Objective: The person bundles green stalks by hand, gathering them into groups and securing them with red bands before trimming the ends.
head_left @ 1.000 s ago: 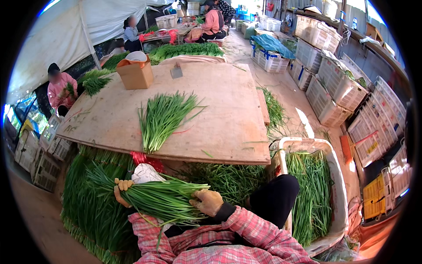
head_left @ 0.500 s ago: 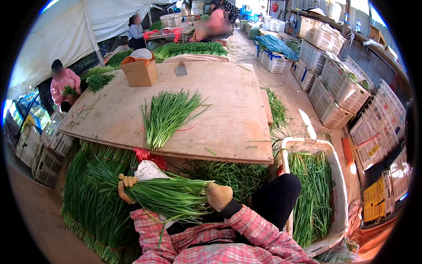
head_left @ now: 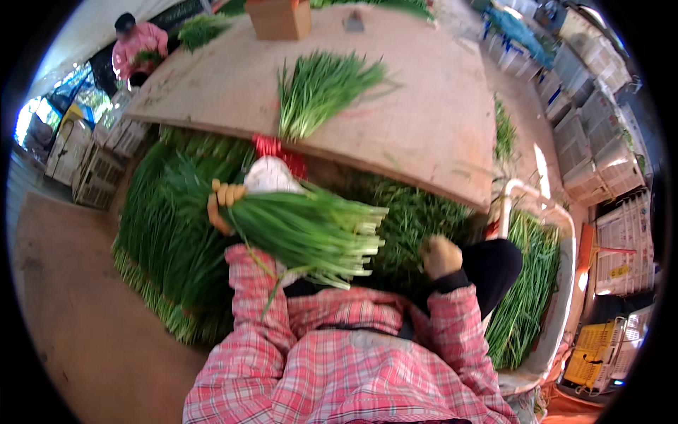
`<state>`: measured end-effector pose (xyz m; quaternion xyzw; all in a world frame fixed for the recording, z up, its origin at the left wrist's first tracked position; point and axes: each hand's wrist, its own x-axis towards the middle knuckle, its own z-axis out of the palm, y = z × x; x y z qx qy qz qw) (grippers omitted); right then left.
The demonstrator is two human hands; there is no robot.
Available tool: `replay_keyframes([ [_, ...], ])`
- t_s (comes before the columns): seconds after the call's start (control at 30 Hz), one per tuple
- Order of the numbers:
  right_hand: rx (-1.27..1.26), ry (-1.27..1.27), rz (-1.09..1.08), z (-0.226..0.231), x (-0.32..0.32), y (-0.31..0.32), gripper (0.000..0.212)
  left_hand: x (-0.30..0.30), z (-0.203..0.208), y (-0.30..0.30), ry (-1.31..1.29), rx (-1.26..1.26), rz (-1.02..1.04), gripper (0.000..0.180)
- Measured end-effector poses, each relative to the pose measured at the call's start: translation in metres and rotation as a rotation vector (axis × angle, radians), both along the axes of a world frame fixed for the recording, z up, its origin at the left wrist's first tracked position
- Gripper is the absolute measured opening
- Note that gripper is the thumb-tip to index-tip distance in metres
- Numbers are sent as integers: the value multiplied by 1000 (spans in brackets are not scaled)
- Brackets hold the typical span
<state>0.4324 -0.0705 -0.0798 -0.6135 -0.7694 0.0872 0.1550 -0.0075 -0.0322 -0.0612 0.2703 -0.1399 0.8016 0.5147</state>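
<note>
My left hand point(head_left: 224, 205), in a tan glove, is closed around a bunch of garlic chives point(head_left: 311, 230). The bunch lies sideways above my lap, its pale cut ends pointing right. My right hand point(head_left: 441, 256) is apart from the bunch, near my bent right knee. It looks curled and slightly blurred; whatever it may hold is hidden. Red ties point(head_left: 272, 148) hang at the table's front edge, above a white cloth-like thing point(head_left: 270, 175). Another heap of chives point(head_left: 321, 92) lies on the wooden tabletop point(head_left: 417, 120).
A stack of chives point(head_left: 166, 233) lies at my left. Loose greens point(head_left: 406, 212) lie under the table edge. A white crate point(head_left: 565, 283) of chives stands at my right. On the tabletop is a cardboard box point(head_left: 279, 19). A person in pink point(head_left: 139, 46) sits at far left.
My right hand has let go of the pale ends of the bunch and moved right, toward my knee. My left hand keeps its hold. The whole view has shifted downward.
</note>
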Motion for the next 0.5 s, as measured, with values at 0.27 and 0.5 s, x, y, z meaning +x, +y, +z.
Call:
replay_keyframes([
  [0.27,-40,571,191,44,-93,21,29,-2,-14,7,-11,2,-28,32],
  [0.5,209,587,126,51,-61,24,18,-1,-12,6,42,-5,-6,30],
])
